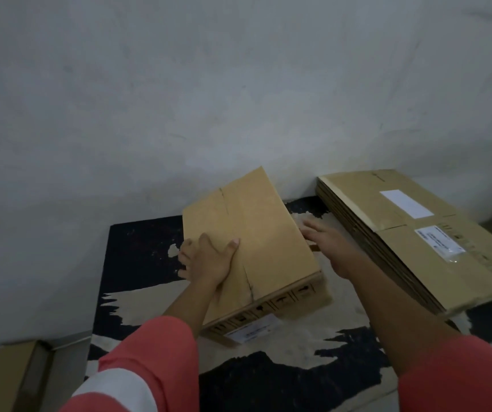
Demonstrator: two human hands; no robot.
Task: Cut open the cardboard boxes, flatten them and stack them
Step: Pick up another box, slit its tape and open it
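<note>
Cardboard box (253,233) sits tilted on the floor mat (137,248), left hand (209,260) clamped over its left edge, right hand (325,236) spread straight-fingered at its right side, presumably steadying it for flattening beside the flattened stack (417,233).

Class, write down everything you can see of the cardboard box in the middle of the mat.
The box is plain brown cardboard, closed and not yet flattened, with a seam along its top. Its near side shows black printed symbols and a white label. It sits on a black and beige mat, turned askew, near the wall. The left hand grips its left edge, thumb on top; the right hand is at its right side, contact unclear.
</note>
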